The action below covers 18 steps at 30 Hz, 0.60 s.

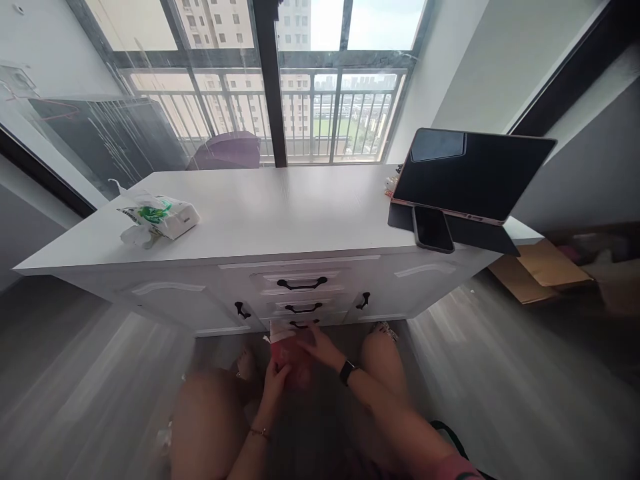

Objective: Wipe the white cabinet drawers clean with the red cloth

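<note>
Low between the knees, in front of the cabinet's drawers, is a red packet (293, 363) with a whitish upper part. My left hand (277, 379) grips its lower left side, the thumb lying over the front. At the packet's upper right edge is my right hand (321, 347), with thumb and fingers apart and touching or very close to it. Whether those fingertips pinch the edge is too small to tell. Just behind the packet, a black handle (304, 325) of the lowest drawer partly shows.
A white cabinet (280, 220) spans the view ahead. On its top lie a tissue pack (170, 217) at left, and a tablet (473, 173) and phone (433, 229) at right. Cardboard (545, 270) is on the floor at right. Windows stand behind.
</note>
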{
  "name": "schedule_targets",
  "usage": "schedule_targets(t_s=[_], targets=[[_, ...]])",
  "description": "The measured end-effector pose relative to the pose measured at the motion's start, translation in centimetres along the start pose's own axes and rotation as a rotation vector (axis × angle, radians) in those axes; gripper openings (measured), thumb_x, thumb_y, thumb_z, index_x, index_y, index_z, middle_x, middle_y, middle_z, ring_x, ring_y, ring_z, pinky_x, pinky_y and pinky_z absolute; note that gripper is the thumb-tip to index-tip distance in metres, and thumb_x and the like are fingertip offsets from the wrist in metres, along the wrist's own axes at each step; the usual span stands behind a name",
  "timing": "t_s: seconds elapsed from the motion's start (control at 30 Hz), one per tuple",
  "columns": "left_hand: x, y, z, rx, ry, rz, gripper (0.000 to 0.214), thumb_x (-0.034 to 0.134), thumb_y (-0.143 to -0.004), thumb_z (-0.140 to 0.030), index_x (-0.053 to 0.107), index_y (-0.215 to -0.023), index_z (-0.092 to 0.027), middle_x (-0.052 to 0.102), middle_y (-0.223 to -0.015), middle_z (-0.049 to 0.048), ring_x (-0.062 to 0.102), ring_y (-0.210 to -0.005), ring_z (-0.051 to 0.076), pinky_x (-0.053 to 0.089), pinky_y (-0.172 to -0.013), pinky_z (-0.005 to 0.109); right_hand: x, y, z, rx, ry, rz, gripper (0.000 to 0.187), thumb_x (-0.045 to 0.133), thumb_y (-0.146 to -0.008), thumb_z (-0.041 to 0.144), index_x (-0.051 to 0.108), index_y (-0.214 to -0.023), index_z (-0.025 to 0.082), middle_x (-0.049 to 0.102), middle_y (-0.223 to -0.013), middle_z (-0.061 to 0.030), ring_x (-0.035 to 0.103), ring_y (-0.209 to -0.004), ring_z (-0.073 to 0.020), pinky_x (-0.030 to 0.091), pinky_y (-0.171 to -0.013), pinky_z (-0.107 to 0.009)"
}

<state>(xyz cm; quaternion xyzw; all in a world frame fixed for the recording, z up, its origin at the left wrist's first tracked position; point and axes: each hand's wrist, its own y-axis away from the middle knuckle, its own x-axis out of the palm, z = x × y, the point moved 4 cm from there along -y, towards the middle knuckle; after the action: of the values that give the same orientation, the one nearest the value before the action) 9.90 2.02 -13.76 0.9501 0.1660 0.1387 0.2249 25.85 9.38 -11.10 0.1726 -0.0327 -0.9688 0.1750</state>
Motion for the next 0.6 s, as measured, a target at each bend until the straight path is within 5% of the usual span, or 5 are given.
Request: schedule_targets(t_s=[0.17, 0.33, 0.6], targets=[[1.8, 1.6, -0.4, 0.033, 0.015, 0.184, 0.066, 0.070, -0.051, -0.025, 0.057, -0.115, -0.020, 0.064, -0.116, 0.0103, 0.059, -0.108, 0.028, 0.048, -0.090, 0.038, -0.8, 4.0, 1.1, 0.176, -0.441, 0.114, 0.066, 0.056, -0.074, 0.070, 0.060, -0.116, 0.020, 0.062, -0.121, -0.0109, 0.057, -0.113, -0.0252, 0.041, -0.097, -0.041], [4.5, 4.8, -2.2, 0.047, -0.151, 0.431, 0.074, 0.070, -0.057, -0.025, 0.048, -0.127, -0.017, 0.057, -0.130, 0.0138, 0.052, -0.121, 0.029, 0.042, -0.100, 0.039, -2.8, 8.3, 3.2, 0.187, -0.711, 0.290, 0.062, 0.070, -0.068, 0.060, 0.064, -0.111, 0.017, 0.067, -0.110, -0.0101, 0.063, -0.099, -0.0228, 0.045, -0.090, -0.038], [8.8, 9.7, -3.5, 0.124, -0.223, 0.658, 0.074, 0.073, -0.068, -0.038, 0.045, -0.134, -0.019, 0.052, -0.137, 0.0141, 0.048, -0.126, 0.030, 0.037, -0.105, 0.042, -7.1, 12.0, 2.8, 0.190, -0.713, -0.021, 0.058, 0.079, -0.059, 0.049, 0.063, -0.106, 0.019, 0.068, -0.108, -0.0100, 0.064, -0.098, -0.0250, 0.046, -0.090, -0.041]])
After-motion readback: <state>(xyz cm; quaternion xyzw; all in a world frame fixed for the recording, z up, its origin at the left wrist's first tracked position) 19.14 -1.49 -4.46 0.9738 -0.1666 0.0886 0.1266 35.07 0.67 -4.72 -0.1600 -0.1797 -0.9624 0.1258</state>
